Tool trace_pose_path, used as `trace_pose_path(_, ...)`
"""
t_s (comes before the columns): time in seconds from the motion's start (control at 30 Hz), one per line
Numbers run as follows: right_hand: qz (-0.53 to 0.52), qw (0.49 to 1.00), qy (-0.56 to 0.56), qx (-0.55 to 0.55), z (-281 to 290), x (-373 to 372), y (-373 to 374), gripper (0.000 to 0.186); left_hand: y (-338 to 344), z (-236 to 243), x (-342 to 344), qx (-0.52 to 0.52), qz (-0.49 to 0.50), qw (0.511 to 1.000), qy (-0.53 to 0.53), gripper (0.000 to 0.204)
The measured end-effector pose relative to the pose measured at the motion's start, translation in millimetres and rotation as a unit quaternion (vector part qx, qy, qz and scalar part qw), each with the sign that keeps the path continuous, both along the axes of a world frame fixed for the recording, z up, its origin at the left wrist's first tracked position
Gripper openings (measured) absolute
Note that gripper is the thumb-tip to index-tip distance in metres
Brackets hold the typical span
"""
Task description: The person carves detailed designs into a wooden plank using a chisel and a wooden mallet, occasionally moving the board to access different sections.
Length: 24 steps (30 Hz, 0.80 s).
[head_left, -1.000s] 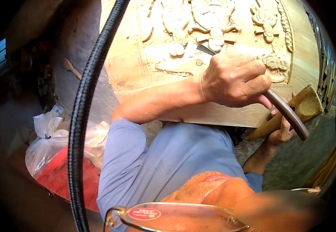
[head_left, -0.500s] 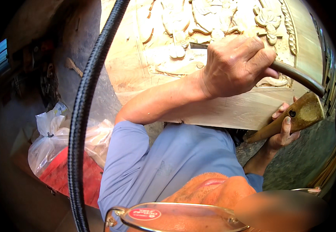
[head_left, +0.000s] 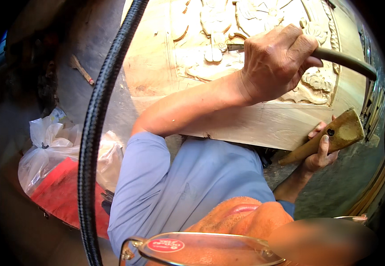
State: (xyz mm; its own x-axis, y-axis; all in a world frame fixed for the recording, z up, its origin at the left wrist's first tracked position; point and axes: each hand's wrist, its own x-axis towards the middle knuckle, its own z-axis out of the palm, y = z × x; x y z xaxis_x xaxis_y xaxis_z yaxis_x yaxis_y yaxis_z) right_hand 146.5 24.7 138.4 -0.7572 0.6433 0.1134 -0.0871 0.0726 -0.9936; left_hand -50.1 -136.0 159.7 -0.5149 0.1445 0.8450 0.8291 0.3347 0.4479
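Observation:
My left hand (head_left: 274, 62) is closed around a carving chisel (head_left: 347, 62) with a long, curved dark handle. The handle sticks out to the right of the fist, and the blade (head_left: 235, 47) reaches left to the relief on a pale wooden panel (head_left: 245, 122). Whether the edge touches the wood cannot be made out. Lower right, off the panel's near edge, my right hand (head_left: 320, 155) grips a tapered wooden mallet (head_left: 348, 130). Its broad end points up and right, with a dark hole and a worn, pale patch. The mallet is apart from the chisel.
A thick black braided cable (head_left: 96, 119) crosses the left side of the view. Farther left lie a tied clear plastic bag (head_left: 46, 148), a red cloth-like sheet (head_left: 64, 195) and a small wooden-handled tool (head_left: 81, 69). Several long tools or strips (head_left: 376, 104) line the right edge.
The chisel's handle end has swung upward, away from the mallet, while its blade stays by the same carved part. The mallet is slightly lower left. The whole view has shifted a little.

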Motion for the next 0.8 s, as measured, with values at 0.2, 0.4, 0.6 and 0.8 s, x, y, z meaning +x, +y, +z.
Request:
trace_pose_path(0.2, 0.007, 1.0, -0.027, 0.008, 8.7, 4.4, 0.0, 0.058, -0.9, 10.8, -3.3, 0.035, 0.02, 0.999, -0.027, 0.027)
trace_pose_path(0.4, 0.037, 0.999, -0.031, 0.005, 12.5, 6.7, 4.9, 0.052, -1.4, 15.6, -1.7, 0.062, 0.025, 0.998, -0.016, 0.025)
trace_pose_path(0.6, 0.033, 0.999, -0.033, 0.013, 11.0, 7.8, 6.0, 0.05, -4.2, 16.4, -0.5, 0.052, 0.014, 0.998, -0.011, 0.025)
trace_pose_path(0.8, 0.043, 0.999, -0.025, 0.02, 10.0, 7.6, 7.0, 0.051, -2.5, 14.7, -1.0, 0.052, 0.021, 0.998, -0.017, 0.025)
